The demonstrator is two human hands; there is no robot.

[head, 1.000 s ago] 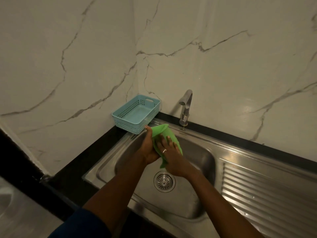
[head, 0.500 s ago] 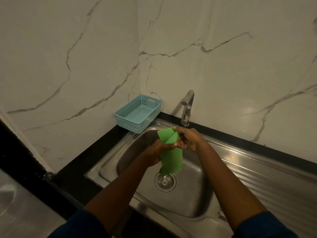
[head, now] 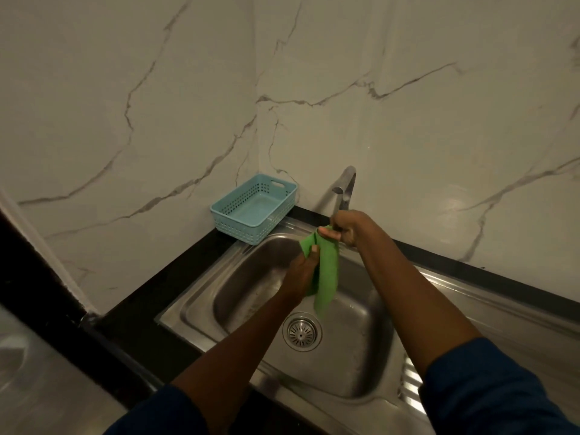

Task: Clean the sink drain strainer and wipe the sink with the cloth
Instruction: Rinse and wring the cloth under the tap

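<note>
A green cloth (head: 328, 274) hangs over the steel sink (head: 354, 365), above the round drain strainer (head: 302, 331) set in the basin floor. My left hand (head: 301, 271) grips the cloth's left side from below. My right hand (head: 346, 227) pinches the cloth's top corner, just under the tap (head: 344, 189). The cloth's lower end dangles free, a little above the strainer.
A light blue perforated basket (head: 254, 208) sits on the black counter at the sink's back left corner. The ribbed drainboard (head: 502, 324) extends to the right. White marble walls close in behind and to the left.
My right hand has lifted from the cloth's front to its top corner near the tap. The cloth went from bunched between both hands to hanging long.
</note>
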